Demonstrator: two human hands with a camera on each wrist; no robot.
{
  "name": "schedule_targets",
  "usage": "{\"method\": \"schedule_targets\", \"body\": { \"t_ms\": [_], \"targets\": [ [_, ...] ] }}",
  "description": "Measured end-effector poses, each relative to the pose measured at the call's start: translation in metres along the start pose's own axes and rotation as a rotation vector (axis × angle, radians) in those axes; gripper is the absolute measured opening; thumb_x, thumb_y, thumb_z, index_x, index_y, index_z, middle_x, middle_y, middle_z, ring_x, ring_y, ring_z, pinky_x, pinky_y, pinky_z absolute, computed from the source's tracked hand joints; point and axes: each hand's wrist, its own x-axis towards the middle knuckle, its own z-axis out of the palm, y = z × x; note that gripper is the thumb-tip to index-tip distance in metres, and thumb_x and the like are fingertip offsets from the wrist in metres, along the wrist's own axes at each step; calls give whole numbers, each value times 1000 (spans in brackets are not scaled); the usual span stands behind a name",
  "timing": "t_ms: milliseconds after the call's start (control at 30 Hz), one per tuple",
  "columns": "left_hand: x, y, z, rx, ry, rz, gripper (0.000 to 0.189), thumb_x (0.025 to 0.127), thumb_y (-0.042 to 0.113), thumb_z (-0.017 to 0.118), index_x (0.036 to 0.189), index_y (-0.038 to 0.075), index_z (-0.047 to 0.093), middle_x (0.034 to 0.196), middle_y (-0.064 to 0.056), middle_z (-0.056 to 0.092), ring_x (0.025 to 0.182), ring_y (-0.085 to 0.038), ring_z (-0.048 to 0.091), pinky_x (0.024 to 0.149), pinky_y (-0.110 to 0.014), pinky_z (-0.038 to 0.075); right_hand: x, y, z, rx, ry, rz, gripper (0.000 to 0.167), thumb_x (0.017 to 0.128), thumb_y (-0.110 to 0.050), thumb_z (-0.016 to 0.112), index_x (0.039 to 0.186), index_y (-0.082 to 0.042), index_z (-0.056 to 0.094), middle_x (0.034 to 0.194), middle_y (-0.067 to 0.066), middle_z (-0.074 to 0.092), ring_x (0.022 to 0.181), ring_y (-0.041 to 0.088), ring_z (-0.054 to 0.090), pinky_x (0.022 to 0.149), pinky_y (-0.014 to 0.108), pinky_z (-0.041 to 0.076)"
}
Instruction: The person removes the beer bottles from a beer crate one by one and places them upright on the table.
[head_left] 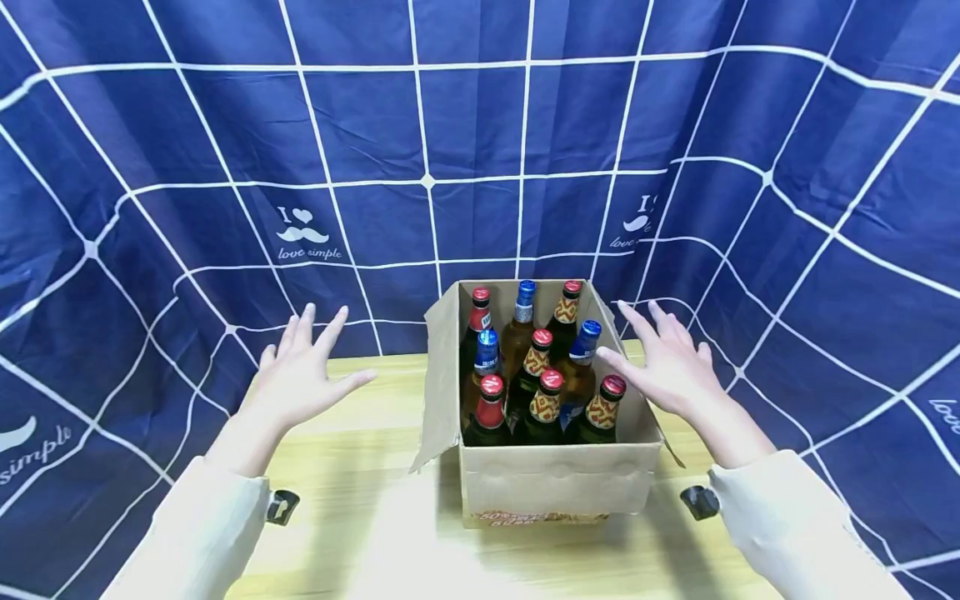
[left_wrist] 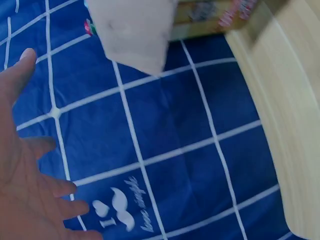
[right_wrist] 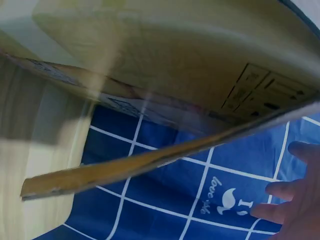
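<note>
Carton [head_left: 555, 479] of bottles [head_left: 544, 407] stands toward worktop's [head_left: 360, 450] far edge, between left hand [head_left: 300, 375] and nearer right hand [head_left: 671, 367]; both spread wide, empty

Pale wood-look table [head_left: 375, 458], blue white-gridded cloth [head_left: 480, 218] behind it and along both sides, plus a goofy mustache print [head_left: 303, 235] past its back edge.

There are nine bottles [head_left: 537, 363], six red caps [head_left: 551, 379], three blue caps [head_left: 527, 287], one box [head_left: 558, 479] and two hands [head_left: 297, 379].
</note>
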Motion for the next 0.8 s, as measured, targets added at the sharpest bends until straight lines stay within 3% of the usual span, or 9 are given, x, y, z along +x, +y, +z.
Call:
{"method": "schedule_targets", "body": {
  "t_ms": [300,500,700,800],
  "targets": [
    [8,36,7,-161,15,145,95,79,60,66,153,20,22,155,-20,15,140,-42,14,103,-67,15,4,18,0,76,54,-34,82,90,-62,48,152,-16,22,147,32,25,128,54,28,89,75,24],
    [8,57,19,-350,-24,195,96,77,55,72,152,19,25,156,-11,19,140,-36,19,105,-62,20,5,29,3,205,49,-49,79,94,-53,50,149,-2,25,145,32,30,128,50,31,98,65,26],
    [5,77,31,-562,-41,240,92,75,44,79,149,15,32,152,-7,31,138,-26,28,107,-51,26,4,32,7,305,45,0,73,96,-50,49,147,-1,29,137,34,40,116,49,47,93,61,35],
    [4,87,37,-632,-49,226,89,74,42,81,147,18,37,148,-4,38,134,-25,35,106,-49,30,3,33,12,349,42,26,71,95,-48,50,145,0,32,134,33,44,112,48,52,92,59,38]
  ]
}}
